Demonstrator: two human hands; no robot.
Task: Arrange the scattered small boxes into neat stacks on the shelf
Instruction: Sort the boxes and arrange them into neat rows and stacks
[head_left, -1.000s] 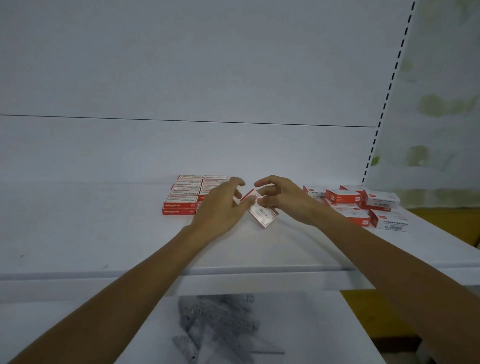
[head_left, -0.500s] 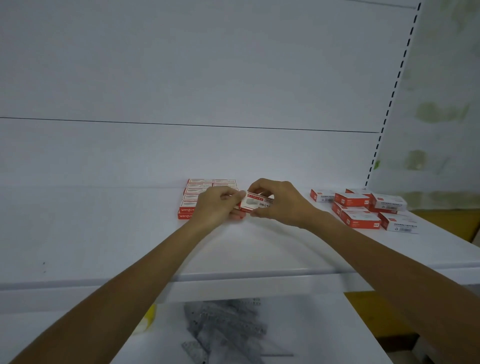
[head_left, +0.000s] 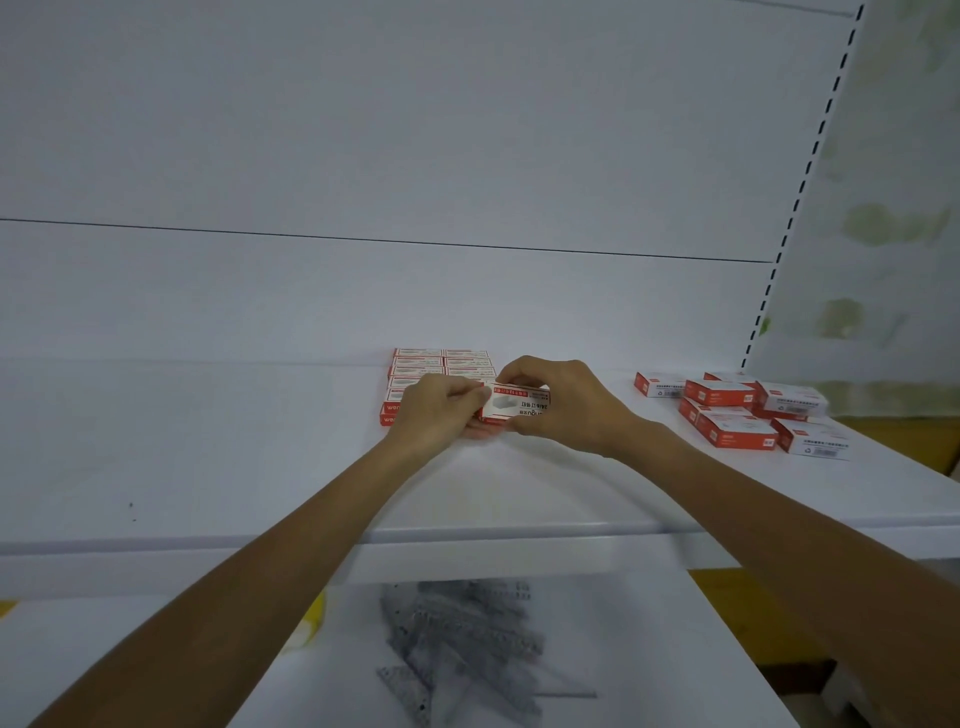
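A small red and white box (head_left: 517, 406) is held between both hands just above the white shelf (head_left: 208, 457), at the right front corner of the neat block of stacked boxes (head_left: 441, 364). My left hand (head_left: 441, 413) pinches its left end and covers the block's front row. My right hand (head_left: 563, 402) grips its right end, thumb below and fingers over the top. A loose pile of the same boxes (head_left: 737, 410) lies scattered at the right end of the shelf.
The shelf's white back panel (head_left: 415, 156) rises behind the boxes, with a perforated upright (head_left: 795, 208) at the right. A lower shelf (head_left: 597, 649) below carries a heap of grey metal parts (head_left: 457, 634). A yellow object (head_left: 311, 618) peeks from under my left forearm.
Both hands carried the box from a tilted position in front of the block to lie level against its right front corner. The camera view shifted slightly left.
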